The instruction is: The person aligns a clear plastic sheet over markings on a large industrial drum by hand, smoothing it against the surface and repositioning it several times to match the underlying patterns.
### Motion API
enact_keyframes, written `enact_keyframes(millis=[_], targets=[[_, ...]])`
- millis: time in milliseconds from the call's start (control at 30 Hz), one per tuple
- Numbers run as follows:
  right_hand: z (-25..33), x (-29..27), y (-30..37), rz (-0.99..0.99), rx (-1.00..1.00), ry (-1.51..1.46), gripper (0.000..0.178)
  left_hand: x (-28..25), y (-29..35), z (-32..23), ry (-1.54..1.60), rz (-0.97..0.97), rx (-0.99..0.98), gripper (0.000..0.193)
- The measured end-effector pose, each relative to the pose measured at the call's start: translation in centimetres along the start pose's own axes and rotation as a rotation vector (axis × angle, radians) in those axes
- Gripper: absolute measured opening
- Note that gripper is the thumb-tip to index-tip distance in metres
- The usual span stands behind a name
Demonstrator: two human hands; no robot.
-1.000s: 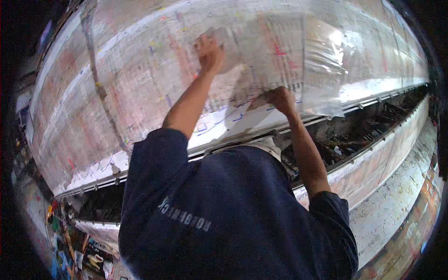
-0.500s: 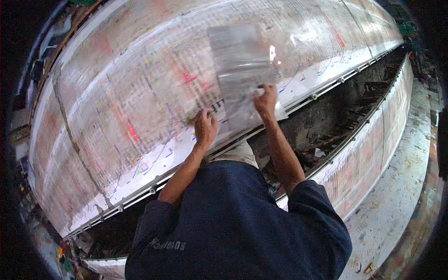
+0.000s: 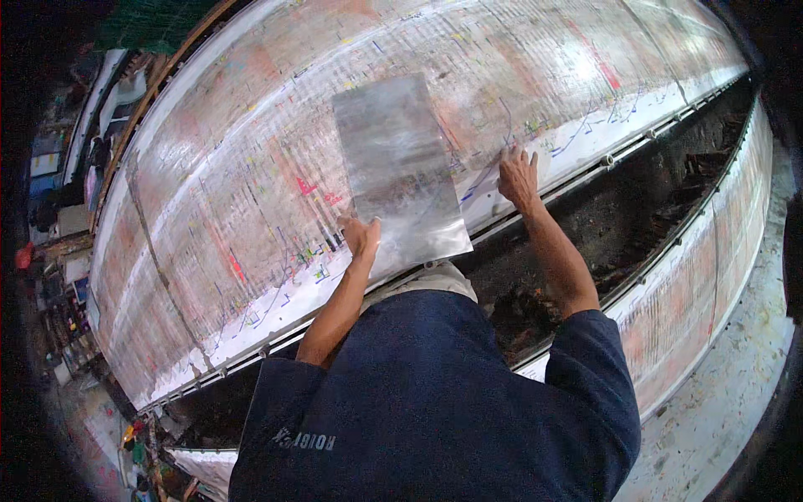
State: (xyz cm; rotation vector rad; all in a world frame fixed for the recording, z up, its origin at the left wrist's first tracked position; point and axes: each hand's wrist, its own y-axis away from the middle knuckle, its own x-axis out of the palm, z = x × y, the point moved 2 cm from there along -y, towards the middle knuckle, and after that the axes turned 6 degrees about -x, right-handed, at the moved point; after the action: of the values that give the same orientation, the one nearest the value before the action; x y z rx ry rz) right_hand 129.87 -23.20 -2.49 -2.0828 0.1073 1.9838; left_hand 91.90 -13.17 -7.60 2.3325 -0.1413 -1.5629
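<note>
1. Has a greyish see-through sheet (image 3: 397, 151) lying flat over the worktop (image 3: 226, 192), straight ahead of the body, with the far end leaning slightly left.
2. Places the left hand (image 3: 360, 237) at the lower left edge of the sheet, with the thumb on or right against that edge and the index finger pointing away over the worktop; holds thumb and index finger apart.
3. Holds the right hand (image 3: 519, 178) off to the right of the sheet, clear of its edge, with fingers bent and a little apart; cannot tell whether pressing on the worktop or just above.
4. Stretches the near end of the sheet to the metal rail (image 3: 608, 160) along the worktop's edge, seemingly with the lower right corner past it.
5. Shows red marks (image 3: 305, 186) to the left of the sheet and blue strokes (image 3: 577, 138) to the right, among long streaks.
6. Drops below the rail into a dark trough (image 3: 619, 226), bordered by a pale streaked panel (image 3: 694, 309).
7. Wears a short-sleeved navy shirt (image 3: 435, 393).
8. Leads at far left to blurred clutter (image 3: 71, 318).
</note>
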Motion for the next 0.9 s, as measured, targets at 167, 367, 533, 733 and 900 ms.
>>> enact_keyframes(millis=[167,367,533,733,900], targets=[[1.1,-0.9,-2.1,0.382,-0.148,-0.022,0.025,0.8,0.4,1.8,0.291,-0.007,0.058,0.069],[-2.6,1.7,-1.8,0.220,0.021,-0.065,0.015,-1.1,3.4,-1.5,0.197,0.166,-0.044,0.067],[-3.4,-5.5,-7.9,0.112,0.216,-0.165,0.023,1.2,3.4,-0.5,0.368,-0.114,-0.014,0.065],[-12.5,-17.2,-11.8,-0.272,0.296,-0.176,0.019,-1.0,2.6,-4.9,0.552,0.298,0.113,0.070],[-23.6,-25.6,-10.4,-0.538,0.226,-0.289,0.025,5.5,1.0,-12.8,0.976,0.297,0.262,0.059]])
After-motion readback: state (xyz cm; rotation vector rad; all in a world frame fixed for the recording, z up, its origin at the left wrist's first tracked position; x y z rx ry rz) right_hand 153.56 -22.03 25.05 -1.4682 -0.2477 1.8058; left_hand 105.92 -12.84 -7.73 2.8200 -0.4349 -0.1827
